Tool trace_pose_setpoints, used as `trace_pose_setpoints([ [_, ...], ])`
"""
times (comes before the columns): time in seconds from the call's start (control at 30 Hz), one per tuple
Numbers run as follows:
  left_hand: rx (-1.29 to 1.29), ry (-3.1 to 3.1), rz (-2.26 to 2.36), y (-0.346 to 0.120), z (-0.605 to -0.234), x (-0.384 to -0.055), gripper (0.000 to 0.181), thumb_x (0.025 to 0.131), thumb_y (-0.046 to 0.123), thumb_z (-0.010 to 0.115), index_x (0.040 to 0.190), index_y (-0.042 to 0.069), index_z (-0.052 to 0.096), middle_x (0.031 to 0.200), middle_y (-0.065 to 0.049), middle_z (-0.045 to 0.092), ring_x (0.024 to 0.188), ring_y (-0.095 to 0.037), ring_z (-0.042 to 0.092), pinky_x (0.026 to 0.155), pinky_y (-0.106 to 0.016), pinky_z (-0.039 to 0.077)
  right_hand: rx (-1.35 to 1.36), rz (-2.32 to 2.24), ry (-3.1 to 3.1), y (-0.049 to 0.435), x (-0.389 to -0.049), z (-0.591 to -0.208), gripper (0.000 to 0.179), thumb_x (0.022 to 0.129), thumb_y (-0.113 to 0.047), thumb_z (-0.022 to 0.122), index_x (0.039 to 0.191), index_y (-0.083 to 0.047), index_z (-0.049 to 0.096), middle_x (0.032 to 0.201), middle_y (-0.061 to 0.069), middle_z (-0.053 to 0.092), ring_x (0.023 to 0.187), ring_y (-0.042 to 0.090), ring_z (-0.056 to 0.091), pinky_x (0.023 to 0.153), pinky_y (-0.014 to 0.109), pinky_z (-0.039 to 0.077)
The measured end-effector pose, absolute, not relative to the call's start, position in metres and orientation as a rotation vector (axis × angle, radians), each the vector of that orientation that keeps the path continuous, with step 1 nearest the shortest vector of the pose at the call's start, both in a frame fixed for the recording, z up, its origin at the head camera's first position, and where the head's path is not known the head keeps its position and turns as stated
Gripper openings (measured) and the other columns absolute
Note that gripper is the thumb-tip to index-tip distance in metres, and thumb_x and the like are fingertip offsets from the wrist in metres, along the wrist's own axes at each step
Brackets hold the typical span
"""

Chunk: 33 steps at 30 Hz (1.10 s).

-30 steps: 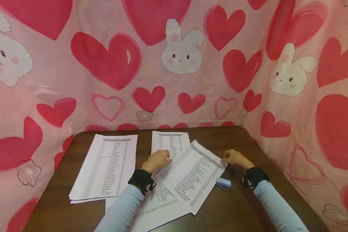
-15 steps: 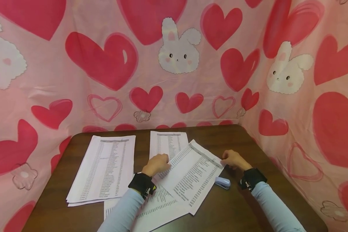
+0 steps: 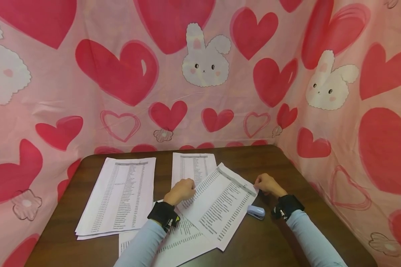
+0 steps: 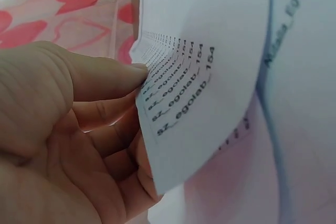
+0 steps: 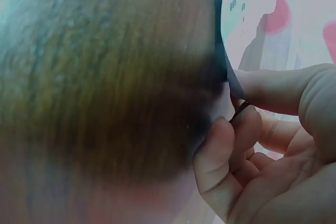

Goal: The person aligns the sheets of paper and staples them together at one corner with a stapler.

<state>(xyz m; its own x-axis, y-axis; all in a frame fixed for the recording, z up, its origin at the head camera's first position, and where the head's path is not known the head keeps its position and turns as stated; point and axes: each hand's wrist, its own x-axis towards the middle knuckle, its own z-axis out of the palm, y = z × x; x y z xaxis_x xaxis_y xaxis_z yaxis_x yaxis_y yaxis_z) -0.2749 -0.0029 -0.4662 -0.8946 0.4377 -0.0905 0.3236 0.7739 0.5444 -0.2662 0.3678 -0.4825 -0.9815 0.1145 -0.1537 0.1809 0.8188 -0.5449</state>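
Observation:
A tilted printed sheet of paper (image 3: 217,207) stretches between both hands above the middle of the table. My left hand (image 3: 180,191) pinches its left edge, thumb on the printed face, as the left wrist view shows; the paper (image 4: 184,87) bends there. At the sheet's upper right corner, my right hand (image 3: 269,184) pinches the paper between thumb and fingers (image 5: 214,142). Just below the right hand, a small light-blue stapler (image 3: 256,212) lies on the table beside the sheet's right edge.
A stack of printed sheets (image 3: 120,200) lies at the left of the brown table (image 3: 270,241). Another printed sheet (image 3: 194,163) lies behind the held one, and more paper (image 3: 187,244) lies under it at the front. A pink heart-patterned cloth (image 3: 200,122) encloses the table's back and sides.
The head view has shifted slightly. Both hands keep their grip on the sheet, which stays in nearly the same place; the stapler and the other papers have not moved.

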Motion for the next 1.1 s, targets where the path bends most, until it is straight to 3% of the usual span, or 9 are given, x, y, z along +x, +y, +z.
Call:
trace_pose_setpoints([
  [0.33, 0.66, 2.778, 0.843, -0.004, -0.465, -0.275, 0.01, 0.093, 0.013, 0.058, 0.087, 0.008, 0.064, 0.074, -0.001, 0.055, 0.064, -0.018, 0.051, 0.057, -0.031, 0.04, 0.241, -1.092, 2.786, 0.367, -0.265, -0.475, 0.007, 0.087, -0.006, 0.058, 0.083, -0.002, 0.055, 0.075, 0.009, 0.051, 0.064, 0.024, 0.051, 0.054, 0.035, 0.048],
  [0.63, 0.625, 2.786, 0.875, -0.006, -0.465, -0.275, 0.01, 0.092, 0.012, 0.056, 0.085, 0.008, 0.063, 0.074, -0.002, 0.054, 0.065, -0.019, 0.051, 0.057, -0.032, 0.04, 0.21, -1.275, 2.701, 0.369, -0.263, -0.472, 0.021, 0.087, -0.012, 0.069, 0.099, 0.002, 0.061, 0.076, 0.009, 0.054, 0.055, 0.02, 0.05, 0.05, 0.031, 0.045],
  [1.1, 0.611, 2.814, 0.915, -0.014, -0.453, -0.28, 0.015, 0.093, 0.013, 0.054, 0.088, 0.007, 0.067, 0.076, -0.002, 0.058, 0.068, -0.019, 0.054, 0.063, -0.033, 0.044, 0.204, -1.4, 2.686, 0.365, -0.273, -0.457, 0.019, 0.092, -0.01, 0.064, 0.103, 0.005, 0.067, 0.086, 0.011, 0.062, 0.059, 0.022, 0.05, 0.052, 0.03, 0.042],
])
